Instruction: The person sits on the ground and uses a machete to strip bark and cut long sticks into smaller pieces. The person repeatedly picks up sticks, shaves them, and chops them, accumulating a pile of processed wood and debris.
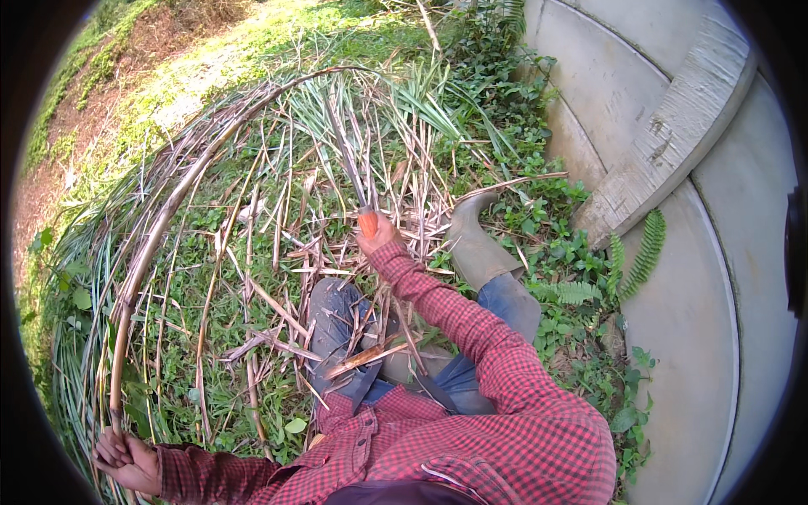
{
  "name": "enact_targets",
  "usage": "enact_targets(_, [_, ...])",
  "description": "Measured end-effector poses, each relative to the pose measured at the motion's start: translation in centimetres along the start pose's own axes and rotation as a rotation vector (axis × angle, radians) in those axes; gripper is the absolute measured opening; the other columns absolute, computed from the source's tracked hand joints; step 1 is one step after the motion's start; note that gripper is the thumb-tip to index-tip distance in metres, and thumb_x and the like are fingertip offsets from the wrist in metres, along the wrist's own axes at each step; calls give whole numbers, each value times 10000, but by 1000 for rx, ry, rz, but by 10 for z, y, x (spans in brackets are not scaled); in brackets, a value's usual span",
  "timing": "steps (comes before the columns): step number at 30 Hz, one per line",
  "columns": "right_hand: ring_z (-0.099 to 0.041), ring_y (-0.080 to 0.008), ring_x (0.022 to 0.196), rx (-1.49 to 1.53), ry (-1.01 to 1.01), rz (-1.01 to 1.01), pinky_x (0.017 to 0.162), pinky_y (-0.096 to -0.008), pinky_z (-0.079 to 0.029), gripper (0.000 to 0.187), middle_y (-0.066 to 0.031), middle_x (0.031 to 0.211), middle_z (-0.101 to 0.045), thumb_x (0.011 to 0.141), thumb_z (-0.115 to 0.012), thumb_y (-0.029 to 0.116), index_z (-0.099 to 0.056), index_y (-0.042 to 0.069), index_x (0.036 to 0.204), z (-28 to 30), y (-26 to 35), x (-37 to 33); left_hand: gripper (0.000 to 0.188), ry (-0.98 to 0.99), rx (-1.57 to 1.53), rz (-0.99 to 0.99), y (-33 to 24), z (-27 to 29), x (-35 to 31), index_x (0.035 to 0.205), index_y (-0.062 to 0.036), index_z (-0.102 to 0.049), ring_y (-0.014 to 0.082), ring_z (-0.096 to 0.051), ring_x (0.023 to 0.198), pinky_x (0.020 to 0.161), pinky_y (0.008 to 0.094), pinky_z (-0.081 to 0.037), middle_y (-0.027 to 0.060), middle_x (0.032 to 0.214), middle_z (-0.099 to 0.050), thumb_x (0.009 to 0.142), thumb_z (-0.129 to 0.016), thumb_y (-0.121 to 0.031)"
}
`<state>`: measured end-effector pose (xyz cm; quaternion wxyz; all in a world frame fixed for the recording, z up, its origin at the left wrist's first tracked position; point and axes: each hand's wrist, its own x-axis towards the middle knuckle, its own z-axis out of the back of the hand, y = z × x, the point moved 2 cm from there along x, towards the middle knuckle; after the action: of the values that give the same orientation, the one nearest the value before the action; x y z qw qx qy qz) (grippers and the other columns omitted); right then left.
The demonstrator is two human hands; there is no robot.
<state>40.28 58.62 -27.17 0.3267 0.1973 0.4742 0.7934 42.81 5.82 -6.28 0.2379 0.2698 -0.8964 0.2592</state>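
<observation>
At the lower left my left hand [126, 462] is closed around the thick end of a long brown stalk [164, 215]. The stalk rises from my fist and bends over toward the top middle. Near the middle, my right hand [380, 235] grips the orange handle [368, 222] of a long knife, like a machete. Its dark narrow blade [347, 156] points away from me, lying over or just above the cut stalks; I cannot tell whether it touches them. The blade's tip is hard to make out among the leaves.
Dry stalk pieces [337, 252] litter the grass around my legs. Long stalks with green leaves [76, 370] lie along the left. My grey rubber boot [475, 244] rests right of the knife. A curved concrete wall [682, 311] and a pale slab [665, 139] stand at the right, beside ferns [646, 257].
</observation>
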Motion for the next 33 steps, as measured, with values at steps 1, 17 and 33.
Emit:
enact_targets(1, [-599,-316,741,-51,-57,110,701,-392,-487,397,-168,799,-601,642,-626,222,-519,63,990,20,21,9,305,-35,35,-5,-1,0,-2,589,-110,-265,109,-214,460,488,255,-245,-8,511,-203,870,-378,-78])
enact_targets(17, [-581,-292,924,-216,-7,-359,837,-354,-447,426,-185,1019,-585,703,-621,286,-550,138,1096,4,-63,150,330,71,68,71,-23,-12,-6,592,-108,-243,103,-215,453,465,239,-254,1,517,-192,904,-346,-74])
enact_targets(33, [-568,-320,926,-342,296,-308,826,-384,-442,544,-198,1003,-577,645,-672,312,-510,41,1087,21,-178,7,235,-320,19,125,67,74,14,766,-5,-439,207,-447,634,688,358,-421,89,662,-437,907,-347,-168])
